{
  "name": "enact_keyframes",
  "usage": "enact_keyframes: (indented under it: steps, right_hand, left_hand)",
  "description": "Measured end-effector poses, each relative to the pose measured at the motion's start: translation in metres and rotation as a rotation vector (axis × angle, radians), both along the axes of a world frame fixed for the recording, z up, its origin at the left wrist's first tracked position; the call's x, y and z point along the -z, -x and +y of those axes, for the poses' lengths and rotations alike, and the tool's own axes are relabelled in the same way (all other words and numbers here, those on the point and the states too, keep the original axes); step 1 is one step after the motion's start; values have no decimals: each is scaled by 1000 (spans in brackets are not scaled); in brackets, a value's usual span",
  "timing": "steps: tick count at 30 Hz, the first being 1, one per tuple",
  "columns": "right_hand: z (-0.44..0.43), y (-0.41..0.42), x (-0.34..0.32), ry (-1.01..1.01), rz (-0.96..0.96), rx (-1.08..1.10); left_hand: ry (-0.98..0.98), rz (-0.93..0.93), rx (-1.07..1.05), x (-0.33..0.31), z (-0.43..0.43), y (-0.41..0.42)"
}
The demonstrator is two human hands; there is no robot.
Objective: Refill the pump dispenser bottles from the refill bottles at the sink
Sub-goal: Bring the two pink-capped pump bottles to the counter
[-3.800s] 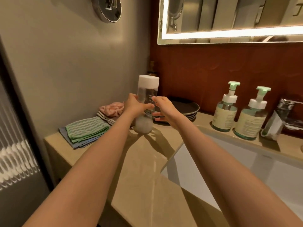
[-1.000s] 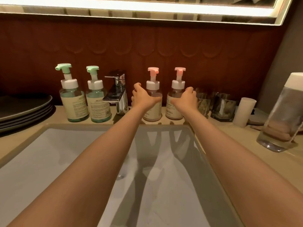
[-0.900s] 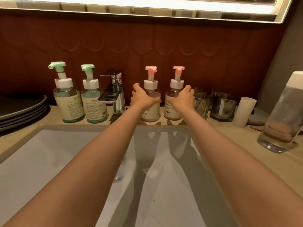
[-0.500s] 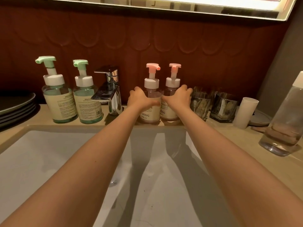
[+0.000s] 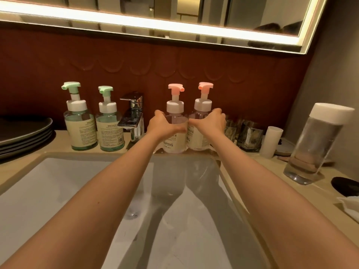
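Two pink-pump dispenser bottles stand side by side behind the sink, right of the tap. My left hand (image 5: 164, 126) grips the left pink-pump bottle (image 5: 175, 113) round its body. My right hand (image 5: 210, 123) grips the right pink-pump bottle (image 5: 202, 107) the same way. Both bottles rest on the counter and touch each other. Left of the tap stand two green-pump bottles (image 5: 77, 121) (image 5: 108, 125) with green liquid. A tall clear refill bottle (image 5: 316, 142) with a white cap stands on the counter at the right.
A chrome tap (image 5: 134, 115) sits between the bottle pairs. The white sink basin (image 5: 58, 191) lies under my arms. Dark plates (image 5: 23, 133) are stacked at the left. Glass tumblers (image 5: 248, 136) and a white cup (image 5: 271, 141) stand right of the pink bottles.
I turned from the left counter, where I held the refill bottle, to the sink. Both hands reached the pink-pump bottles, closed round them and drew them together.
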State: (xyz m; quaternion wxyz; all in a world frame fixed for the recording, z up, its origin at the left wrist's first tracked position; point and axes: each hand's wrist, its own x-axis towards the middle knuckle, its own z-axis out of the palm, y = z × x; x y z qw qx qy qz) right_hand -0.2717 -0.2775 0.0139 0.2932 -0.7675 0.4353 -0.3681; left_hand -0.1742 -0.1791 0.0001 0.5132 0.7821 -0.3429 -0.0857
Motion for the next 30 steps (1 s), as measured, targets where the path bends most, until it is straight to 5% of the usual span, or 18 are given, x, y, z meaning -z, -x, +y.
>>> enact_keyframes:
  steps: [30]
  right_hand:
    - [64, 290, 25, -92, -66, 322]
  left_hand:
    - [1, -11, 408, 20, 34, 267]
